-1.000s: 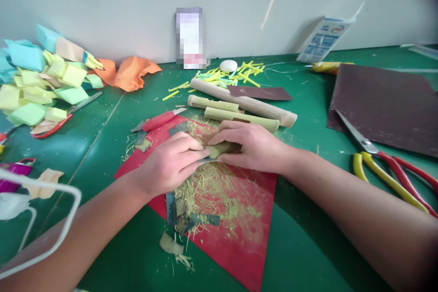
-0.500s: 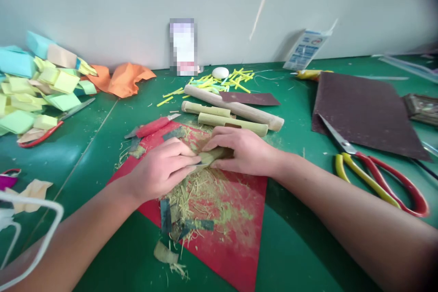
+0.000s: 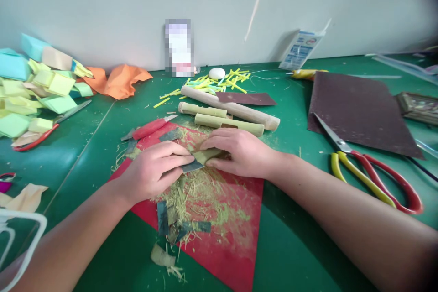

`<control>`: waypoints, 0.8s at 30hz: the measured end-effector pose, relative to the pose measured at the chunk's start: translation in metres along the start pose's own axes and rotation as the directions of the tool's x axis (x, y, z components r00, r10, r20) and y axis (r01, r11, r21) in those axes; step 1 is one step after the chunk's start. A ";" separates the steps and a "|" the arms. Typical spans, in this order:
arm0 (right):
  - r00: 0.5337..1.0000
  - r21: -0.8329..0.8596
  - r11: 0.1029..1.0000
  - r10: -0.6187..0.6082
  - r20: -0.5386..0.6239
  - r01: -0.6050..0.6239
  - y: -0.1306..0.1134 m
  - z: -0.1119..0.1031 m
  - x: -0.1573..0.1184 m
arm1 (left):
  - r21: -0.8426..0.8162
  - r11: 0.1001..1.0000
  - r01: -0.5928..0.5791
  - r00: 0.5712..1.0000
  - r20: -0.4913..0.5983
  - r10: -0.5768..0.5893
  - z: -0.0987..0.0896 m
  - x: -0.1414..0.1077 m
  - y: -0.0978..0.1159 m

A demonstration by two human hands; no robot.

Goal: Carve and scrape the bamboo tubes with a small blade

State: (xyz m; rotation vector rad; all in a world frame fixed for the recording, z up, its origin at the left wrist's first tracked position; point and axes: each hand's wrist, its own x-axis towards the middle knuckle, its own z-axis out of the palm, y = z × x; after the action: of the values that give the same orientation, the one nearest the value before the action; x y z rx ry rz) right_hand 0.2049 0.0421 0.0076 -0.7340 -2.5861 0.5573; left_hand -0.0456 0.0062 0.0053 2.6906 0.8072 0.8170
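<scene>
1. The right hand (image 3: 241, 153) lies flat over a short bamboo piece (image 3: 209, 155), its grip closed on it, pressing it down on the red mat (image 3: 236, 232) at the mat's far part.
2. The left hand (image 3: 153, 171) sits on the near-left side of that same piece; its fingers pinch a small dark blade-like strip (image 3: 191, 166) whose tip touches the bamboo's end (what the strip is made of cannot be told).
3. Greenish shavings (image 3: 201, 196) cover the middle of the red mat, just nearer than both hands, with dark peel strips (image 3: 162, 212) among them.
4. Beyond the red mat lie two green bamboo sticks (image 3: 226, 123) and a pale wooden rod (image 3: 236, 108), side by side on the green bench (image 3: 85, 146).
5. A red-handled knife (image 3: 152, 127) rests at the mat's far-left edge.
6. Well to the right of the red mat are scissors with red and yellow handles (image 3: 372, 178), their blades lying on a brown sandpaper sheet (image 3: 359, 109).
7. Far left of the mat sits a heap of pastel paper pieces (image 3: 37, 91), with orange paper (image 3: 119, 80) beside it.
</scene>
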 end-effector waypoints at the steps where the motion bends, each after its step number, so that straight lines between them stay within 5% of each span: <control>1: 1.000 -0.007 1.000 -0.009 -0.004 0.009 0.000 0.000 -0.001 | 0.005 1.000 -0.009 1.000 -0.002 0.009 -0.002 -0.002 0.000; 6: 1.000 -0.022 1.000 -0.012 -0.024 0.012 -0.001 -0.001 -0.003 | -0.003 1.000 -0.028 0.999 0.019 0.028 -0.008 -0.008 0.001; 13: 0.999 0.011 1.000 -0.001 -0.047 0.002 0.000 0.001 -0.002 | -0.039 0.999 0.034 0.997 -0.071 -0.036 0.009 0.007 0.006; 19: 0.999 0.006 0.999 0.035 -0.022 -0.035 0.002 -0.001 -0.002 | -0.025 0.999 -0.030 0.999 0.029 0.031 -0.002 -0.003 0.005; 24: 0.999 0.011 0.999 0.033 -0.030 -0.033 0.001 -0.001 0.000 | -0.003 0.999 -0.046 0.998 -0.053 0.046 0.006 0.002 0.007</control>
State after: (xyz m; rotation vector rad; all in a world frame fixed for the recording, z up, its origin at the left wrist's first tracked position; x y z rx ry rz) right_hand 0.2057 0.0432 0.0085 -0.7769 -2.5460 0.5653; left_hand -0.0377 0.0014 0.0043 2.7041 0.7567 0.9036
